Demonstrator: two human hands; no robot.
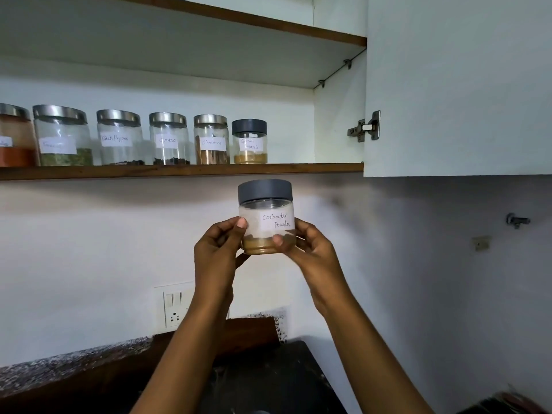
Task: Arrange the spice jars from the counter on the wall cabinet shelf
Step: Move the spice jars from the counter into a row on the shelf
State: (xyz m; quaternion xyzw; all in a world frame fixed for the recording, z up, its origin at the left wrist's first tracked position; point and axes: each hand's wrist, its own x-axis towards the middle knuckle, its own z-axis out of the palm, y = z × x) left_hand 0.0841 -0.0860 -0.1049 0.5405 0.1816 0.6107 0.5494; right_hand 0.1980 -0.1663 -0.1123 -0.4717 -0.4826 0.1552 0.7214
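Note:
I hold a small clear jar (265, 216) with a grey lid and a label reading Coriander Powder, upright, just below the cabinet shelf (313, 168). My left hand (216, 249) grips its left side and my right hand (307, 249) its right side and base. On the shelf stands a row of several labelled jars, among them Black Pepper (119, 138), Cloves (169, 139), a cinnamon jar (211, 140) and a grey-lidded Garam Masala jar (249, 141) at the row's right end. Bare shelf lies right of that jar.
The open cabinet door (457, 85) hangs at the right, with a hinge (364, 127). A second shelf (268, 22) is above. A wall socket (174, 306), a dark speckled counter (74, 363) and a wall tap (516, 220) are below.

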